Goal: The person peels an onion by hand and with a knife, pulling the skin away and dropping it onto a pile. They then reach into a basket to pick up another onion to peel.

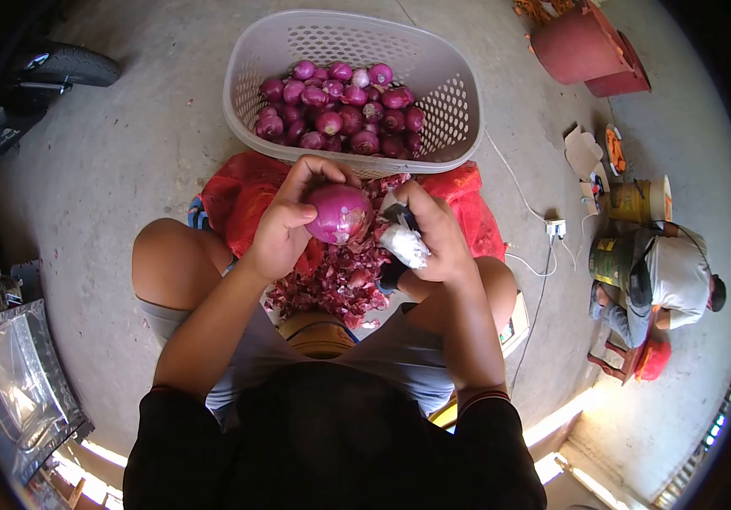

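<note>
My left hand [289, 223] is wrapped round a large purple onion [339, 214], thumb on its near side. Close to the onion's right side, my right hand [438, 229] grips a tool with a white wrapped handle [404, 245]; its working end is partly hidden by the fingers. Below both hands lies a heap of dry red onion skins [331, 287], with red mesh sacks [242, 200] on either side. Beyond the hands, a grey plastic basket [255, 51] holds several purple onions [329, 122].
A seated person [667, 276] is at the right, near buckets [629, 201]. A power strip [556, 228] with cables lies on the floor. Red tubs [582, 47] stand at the upper right, a motorcycle wheel [80, 65] at the upper left.
</note>
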